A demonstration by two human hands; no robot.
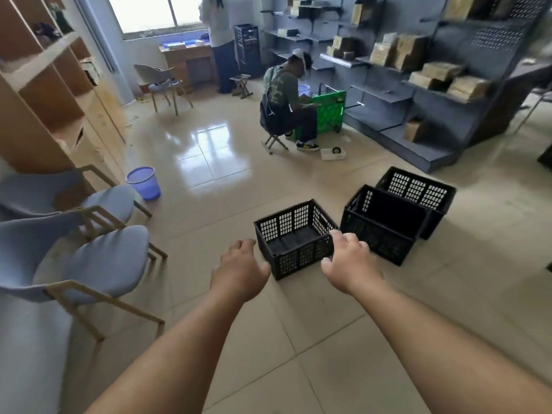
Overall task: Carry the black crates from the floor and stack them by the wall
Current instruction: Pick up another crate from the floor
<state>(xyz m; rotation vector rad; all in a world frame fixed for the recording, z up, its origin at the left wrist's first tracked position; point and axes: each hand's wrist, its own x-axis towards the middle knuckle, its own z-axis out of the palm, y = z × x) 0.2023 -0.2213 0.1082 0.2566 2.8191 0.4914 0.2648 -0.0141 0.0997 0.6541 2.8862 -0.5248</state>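
Pale blue moulded chairs with wooden legs [98,258]: near left, side by side along the wall side. They narrow the walking lane there.

Blue plastic waste bin [142,182]: on the tile just beyond the chairs, well apart from the crates.

Left hand [240,271]: fingers spread and empty, reaching toward the near-left corner of the closest crate. Whether it touches the crate cannot be told from this angle; it is holding nothing.

Small black perforated plastic crate [294,239]: upright on the floor, centre of the scene, empty, open side up. It sits directly between the two hands, which fits a two-handed lift by opposite sides.

Right hand [348,258]: open, fingertips over or against the near-right rim of the same crate; not yet closed on it.

Larger black crate [379,225]: just right of the small one, upright, empty.

Third black crate [418,194]: far right of the group, close behind the larger one, possibly touching.

Seated person on a folding stool [285,106]: far centre, working at a green box by the grey shelving; clear of the carry path for now.

Task status: judged at the start of a pick; all three crates remain on the floor.
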